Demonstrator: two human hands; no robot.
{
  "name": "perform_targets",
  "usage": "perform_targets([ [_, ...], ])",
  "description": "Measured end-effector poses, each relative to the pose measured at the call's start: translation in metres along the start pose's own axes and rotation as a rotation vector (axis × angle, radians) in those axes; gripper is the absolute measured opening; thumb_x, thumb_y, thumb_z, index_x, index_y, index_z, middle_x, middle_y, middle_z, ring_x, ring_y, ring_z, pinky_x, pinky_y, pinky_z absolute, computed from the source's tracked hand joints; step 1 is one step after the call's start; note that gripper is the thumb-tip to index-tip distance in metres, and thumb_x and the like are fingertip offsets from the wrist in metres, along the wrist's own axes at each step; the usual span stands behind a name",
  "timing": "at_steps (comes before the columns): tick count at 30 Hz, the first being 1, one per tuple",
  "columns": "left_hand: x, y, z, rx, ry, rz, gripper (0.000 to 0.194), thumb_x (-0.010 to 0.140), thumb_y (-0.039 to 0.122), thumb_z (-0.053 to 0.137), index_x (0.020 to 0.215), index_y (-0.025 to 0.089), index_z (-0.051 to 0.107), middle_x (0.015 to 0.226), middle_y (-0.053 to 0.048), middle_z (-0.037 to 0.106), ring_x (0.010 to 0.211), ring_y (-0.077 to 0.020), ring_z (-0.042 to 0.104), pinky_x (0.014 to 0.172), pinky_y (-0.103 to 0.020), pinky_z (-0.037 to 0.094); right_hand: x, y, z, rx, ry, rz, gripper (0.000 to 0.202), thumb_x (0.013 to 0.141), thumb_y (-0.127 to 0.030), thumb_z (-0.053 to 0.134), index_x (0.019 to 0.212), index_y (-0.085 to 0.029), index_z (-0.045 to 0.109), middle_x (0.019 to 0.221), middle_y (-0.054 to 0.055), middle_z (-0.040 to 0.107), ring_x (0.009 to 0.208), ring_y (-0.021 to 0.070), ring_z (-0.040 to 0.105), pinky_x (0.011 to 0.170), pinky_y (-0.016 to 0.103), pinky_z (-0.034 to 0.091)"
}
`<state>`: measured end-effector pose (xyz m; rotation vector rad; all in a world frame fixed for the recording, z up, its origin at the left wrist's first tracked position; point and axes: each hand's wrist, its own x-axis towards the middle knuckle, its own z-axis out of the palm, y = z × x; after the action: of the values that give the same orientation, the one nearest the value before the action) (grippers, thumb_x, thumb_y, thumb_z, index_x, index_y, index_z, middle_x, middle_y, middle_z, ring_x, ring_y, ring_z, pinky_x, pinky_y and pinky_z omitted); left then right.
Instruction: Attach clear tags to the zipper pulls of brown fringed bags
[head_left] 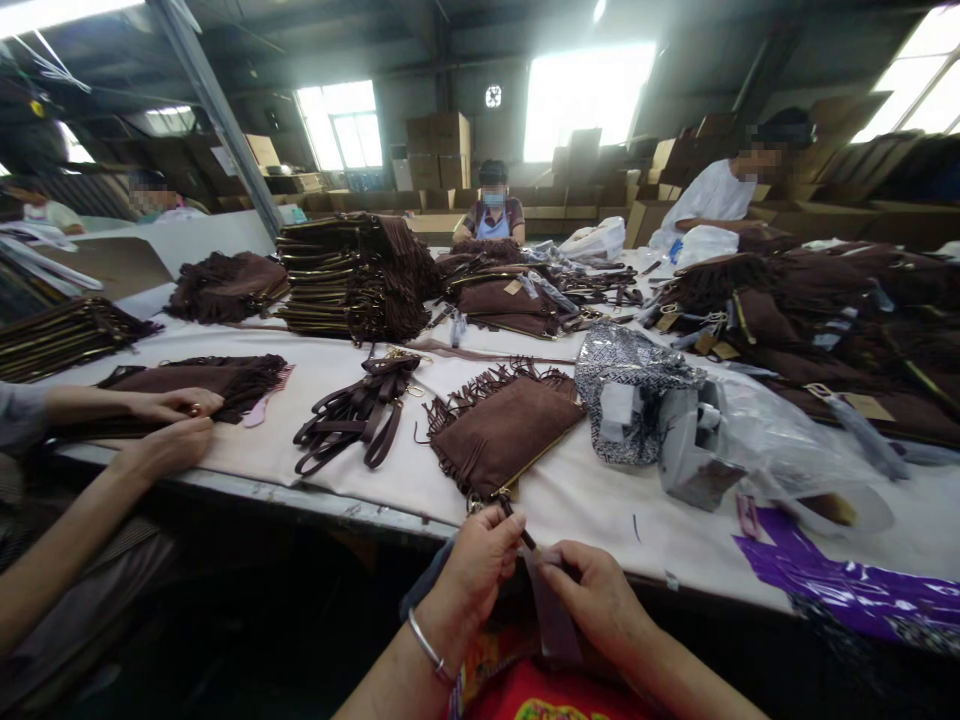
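Observation:
A brown fringed bag [510,428] lies on the white-covered table near its front edge, its fringe toward the back left and a gold zipper along its right side. At its near corner, my left hand [480,550] pinches a narrow dark strap [527,538] close to the metal hardware. My right hand [600,592], just to the right, has thumb and fingers closed on a translucent plastic sleeve [553,615] that hangs below the strap's lower end. Both hands are in front of the table edge, a short distance apart.
Dark straps [367,405] lie left of the bag. A patterned plastic bag [626,395] and purple plastic [847,585] are on the right. Stacked bags [352,275] stand behind. At left, a co-worker's hands [176,430] hold another bag near a pink comb [268,402].

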<state>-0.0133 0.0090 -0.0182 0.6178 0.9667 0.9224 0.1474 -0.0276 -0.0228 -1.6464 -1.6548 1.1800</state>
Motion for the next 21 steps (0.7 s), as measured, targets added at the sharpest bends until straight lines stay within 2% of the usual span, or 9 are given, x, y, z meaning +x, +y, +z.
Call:
perform_targets([
  [15,0.0002,-0.0024,0.0006,0.018,0.012,0.010,0.036,0.072,0.040,0.074,0.074,0.019,0.045,0.055,0.010,0.037,0.043,-0.0021,0.025,0.040,-0.018,0.013,-0.0055,0.0088,0.0018,0.097,-0.030,-0.005,0.021,0.083,-0.030,0.057,0.074,-0.015,0.068,0.071,0.002,0.068,0.069,0.0182,0.058,0.062,0.025,0.041],
  [21,-0.0006,-0.0017,0.0014,0.021,0.017,0.016,0.036,0.071,0.041,0.074,0.074,0.019,0.046,0.053,0.010,0.036,0.042,-0.0022,0.024,0.040,-0.018,0.013,-0.0046,0.0053,0.0019,0.146,-0.032,-0.005,0.022,0.083,-0.032,0.057,0.074,-0.015,0.068,0.070,0.002,0.067,0.069,0.0176,0.057,0.060,0.024,0.041],
])
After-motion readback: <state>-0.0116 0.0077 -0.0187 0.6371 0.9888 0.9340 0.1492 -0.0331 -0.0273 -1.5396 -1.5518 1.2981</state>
